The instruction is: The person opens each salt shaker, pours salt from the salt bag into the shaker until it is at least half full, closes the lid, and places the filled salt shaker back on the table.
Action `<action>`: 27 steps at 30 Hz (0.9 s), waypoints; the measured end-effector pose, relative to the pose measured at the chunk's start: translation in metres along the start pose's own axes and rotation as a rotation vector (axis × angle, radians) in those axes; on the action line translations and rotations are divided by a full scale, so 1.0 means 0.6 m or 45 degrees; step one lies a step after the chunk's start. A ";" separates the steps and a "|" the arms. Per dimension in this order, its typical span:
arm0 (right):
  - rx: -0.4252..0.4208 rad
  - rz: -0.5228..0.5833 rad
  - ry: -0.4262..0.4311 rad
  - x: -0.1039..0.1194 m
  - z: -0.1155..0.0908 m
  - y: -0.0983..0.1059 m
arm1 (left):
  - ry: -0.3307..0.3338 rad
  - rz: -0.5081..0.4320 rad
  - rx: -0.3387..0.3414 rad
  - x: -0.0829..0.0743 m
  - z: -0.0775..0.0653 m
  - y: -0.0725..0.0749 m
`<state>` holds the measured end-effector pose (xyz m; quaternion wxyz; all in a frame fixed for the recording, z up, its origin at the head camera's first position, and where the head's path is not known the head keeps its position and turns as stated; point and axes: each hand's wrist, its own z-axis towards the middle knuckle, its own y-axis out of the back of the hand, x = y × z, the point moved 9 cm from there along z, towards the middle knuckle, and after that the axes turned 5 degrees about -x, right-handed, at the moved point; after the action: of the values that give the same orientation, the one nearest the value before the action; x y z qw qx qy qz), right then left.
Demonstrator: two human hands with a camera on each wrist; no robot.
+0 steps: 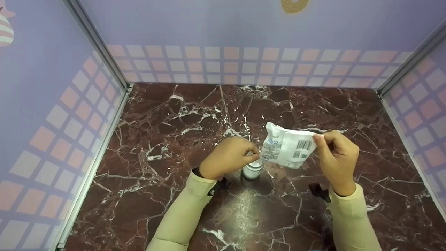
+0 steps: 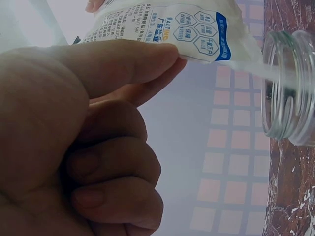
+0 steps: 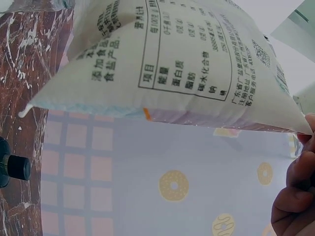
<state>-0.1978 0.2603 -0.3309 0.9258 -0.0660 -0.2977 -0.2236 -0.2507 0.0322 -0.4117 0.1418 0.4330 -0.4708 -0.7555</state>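
A white printed salt bag [image 1: 291, 146] hangs tilted between both hands, its left end lower over a clear glass jar [image 1: 251, 173]. My left hand [image 1: 230, 156] pinches the bag's lower end between thumb and index finger, close to the jar mouth. At the opposite upper corner, my right hand [image 1: 338, 158] pinches the bag between thumb and fingers. In the left wrist view, white salt [image 2: 253, 69] streams from the bag into the jar's open, threaded mouth [image 2: 278, 113]. The jar stands upright on the table, and white contents show inside it.
The dark red marble-patterned table [image 1: 167, 216] has white specks scattered behind the jar. Lilac panels [image 1: 209, 28] with pink and white squares stand at the back and both sides. A dark object with a black cylindrical end [image 3: 18, 167] shows in the right wrist view.
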 end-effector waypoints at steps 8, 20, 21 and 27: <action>0.005 0.003 0.015 0.002 0.001 -0.002 | 0.003 0.015 0.002 0.000 0.001 0.000; 0.009 0.029 0.016 0.002 0.000 -0.003 | 0.007 0.006 0.007 0.000 0.003 -0.002; 0.012 0.028 0.018 0.002 0.000 -0.003 | 0.008 0.007 0.007 0.000 0.002 -0.002; 0.013 0.014 0.030 0.003 -0.001 -0.003 | 0.010 0.008 0.010 0.000 0.002 -0.002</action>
<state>-0.1970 0.2582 -0.3303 0.9307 -0.0602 -0.2877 -0.2178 -0.2515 0.0334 -0.4125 0.1442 0.4351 -0.4746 -0.7515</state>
